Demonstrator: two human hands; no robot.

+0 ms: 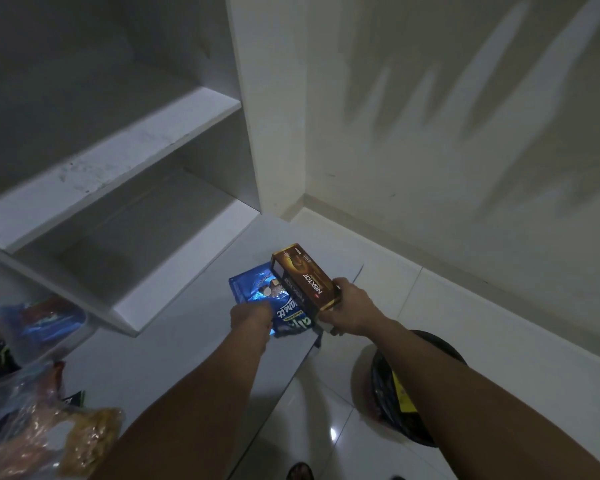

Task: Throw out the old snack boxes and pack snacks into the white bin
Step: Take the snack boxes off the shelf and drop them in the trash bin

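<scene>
1. Right hand grips the brown box at its near end; its long axis runs away up-left, over the white counter.
2. "Nextar" reads upside down on the box.
3. Left hand pinches the blue packet; its lettering is only partly legible.

- Left hand and right hand: both bare, with no glove, ring or watch showing.
- Forearms: bare as far up as the frame shows, no sleeve edge in view (the light is dim).
- A dark sandal toe shows at the bottom edge.
</scene>
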